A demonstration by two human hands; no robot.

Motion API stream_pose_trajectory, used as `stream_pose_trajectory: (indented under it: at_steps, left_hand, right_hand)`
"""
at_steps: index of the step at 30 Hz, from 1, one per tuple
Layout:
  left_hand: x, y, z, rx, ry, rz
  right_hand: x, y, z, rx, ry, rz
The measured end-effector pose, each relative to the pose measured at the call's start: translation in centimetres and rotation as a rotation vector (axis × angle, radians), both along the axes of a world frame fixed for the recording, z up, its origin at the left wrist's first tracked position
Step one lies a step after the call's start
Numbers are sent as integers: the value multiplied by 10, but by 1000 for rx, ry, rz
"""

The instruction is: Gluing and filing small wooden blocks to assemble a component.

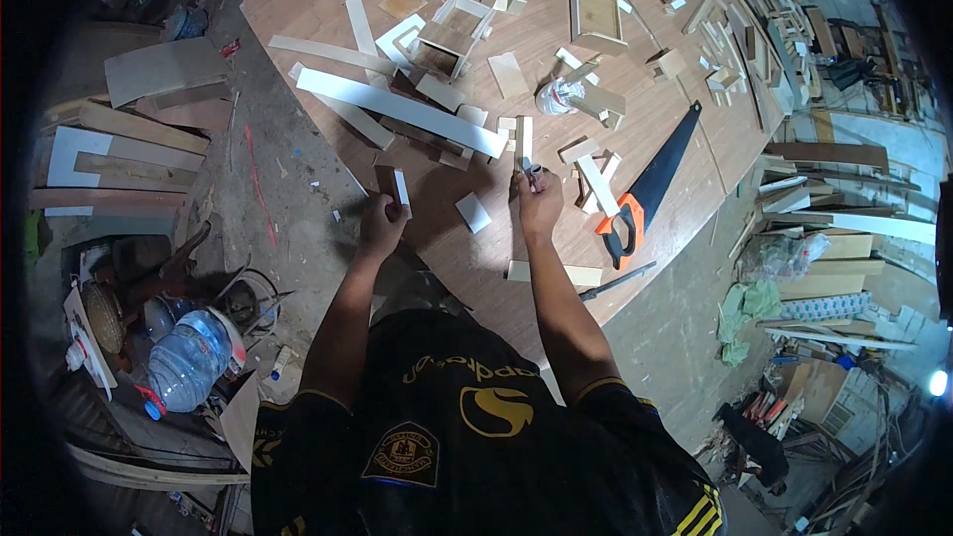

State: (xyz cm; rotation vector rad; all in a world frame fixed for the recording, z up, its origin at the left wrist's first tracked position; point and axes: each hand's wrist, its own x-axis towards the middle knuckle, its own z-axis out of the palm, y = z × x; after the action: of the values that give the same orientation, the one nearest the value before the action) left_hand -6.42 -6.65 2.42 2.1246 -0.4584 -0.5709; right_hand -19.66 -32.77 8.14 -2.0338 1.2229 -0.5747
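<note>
My left hand grips a small brown wood block with a white face, at the table's near left edge. My right hand is closed on a small cylindrical object, too small to identify, against an upright-lying pale wood strip; whether it holds the strip too I cannot tell. A loose white square piece lies between my hands. A handsaw with orange handle lies to the right, beside short pale offcuts.
The plywood table carries a long white board, small wooden boxes, a plastic-wrapped container and a dark bar. Stacked boards lie at left, with a large water bottle; more timber is at right.
</note>
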Motion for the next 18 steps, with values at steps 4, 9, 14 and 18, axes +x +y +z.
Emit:
stream_pose_trajectory:
  at_steps: [4,9,14,18]
  left_hand:
    - [0,-2,11,89,-13,-18]
    - [1,-1,16,56,-18,-5]
    - [1,-3,17,31,-12,-6]
    - [3,-5,13,49,15,-21]
  right_hand:
    - [3,2,6,-66,-34,-10]
    - [5,3,8,15,15,-12]
    - [-1,0,-3,-11,-42,-16]
    - [-2,2,22,376,-436,-69]
